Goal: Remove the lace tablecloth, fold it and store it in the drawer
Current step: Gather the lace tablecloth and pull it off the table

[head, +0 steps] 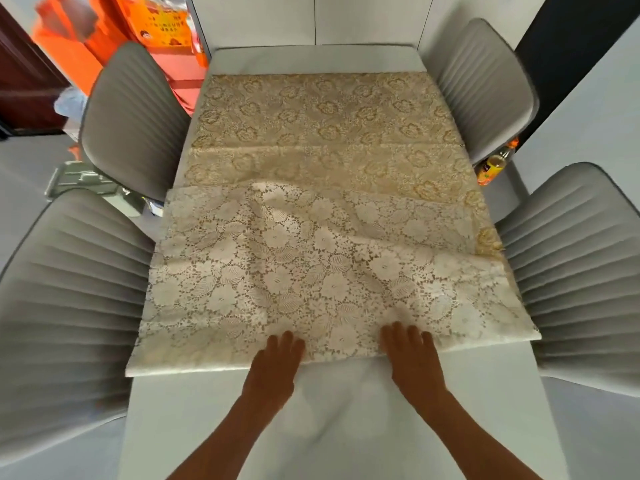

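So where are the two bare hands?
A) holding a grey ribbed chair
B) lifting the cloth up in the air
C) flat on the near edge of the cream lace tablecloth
C: the left hand and right hand press palms-down on the folded cream lace tablecloth's near edge, on the white table.

Four grey chairs [135,119], one lace tablecloth [311,237], two hands [273,368], one bottle [493,164].

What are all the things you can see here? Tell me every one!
lace tablecloth: one, cream and gold, on the table, near part folded over
table: one, white, middle
chairs: four, grey, two on each side
bottle: one, orange, by the far right chair
bags: orange, blurry, far left on the floor
left hand: flat on the cloth's near edge
right hand: flat on the cloth's near edge
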Demonstrator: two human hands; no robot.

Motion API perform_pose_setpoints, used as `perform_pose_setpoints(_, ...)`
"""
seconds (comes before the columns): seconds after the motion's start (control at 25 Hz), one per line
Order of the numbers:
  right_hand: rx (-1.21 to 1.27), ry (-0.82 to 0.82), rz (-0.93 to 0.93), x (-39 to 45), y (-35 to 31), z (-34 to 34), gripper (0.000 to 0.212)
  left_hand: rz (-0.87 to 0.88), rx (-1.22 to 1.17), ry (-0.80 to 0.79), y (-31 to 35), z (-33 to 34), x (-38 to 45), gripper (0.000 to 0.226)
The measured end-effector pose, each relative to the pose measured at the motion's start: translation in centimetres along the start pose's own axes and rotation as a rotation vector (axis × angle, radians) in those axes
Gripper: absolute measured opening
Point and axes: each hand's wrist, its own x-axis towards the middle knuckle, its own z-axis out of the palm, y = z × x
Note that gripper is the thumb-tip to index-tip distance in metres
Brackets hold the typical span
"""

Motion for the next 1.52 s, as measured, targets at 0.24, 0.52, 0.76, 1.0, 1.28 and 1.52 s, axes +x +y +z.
perform_pose_setpoints(0.24, 0.19, -0.077, 0.138, -3.3, -0.6, -0.5, 0.028, -0.087, -0.162, -0.09, 1.4, 0.8, -1.4, 0.045)
perform_pose_setpoints(0.52, 0.361, -0.401, 0.143, -23.6, -1.3, -1.3, 0.02, -0.115, -0.346, -0.419, 12.3, 4.0, -17.7, 0.016)
perform_pose_setpoints(0.76, 0.498, -0.387, 0.118, -35.5, 0.9, -4.7, 0.015, -0.225, -0.453, -0.305, 17.7, 2.1, -27.7, 0.009)
perform_pose_setpoints(1.0, 0.545, -0.167, 0.24, -31.9, 3.3, -7.8, 0.012, -0.336, -0.419, 0.009, 17.1, -2.0, -25.5, 0.02)
perform_pose_setpoints(1.28, 0.475, 0.025, 0.403, -21.9, 4.1, -6.2, 0.027, -0.279, -0.376, 0.311, 12.4, -5.2, -15.2, 0.027)
perform_pose_setpoints(1.52, 0.476, -0.358, 0.508, -17.7, 2.2, -1.7, 0.03, -0.086, -0.19, -0.145, 10.8, -4.8, -4.3, 0.027)
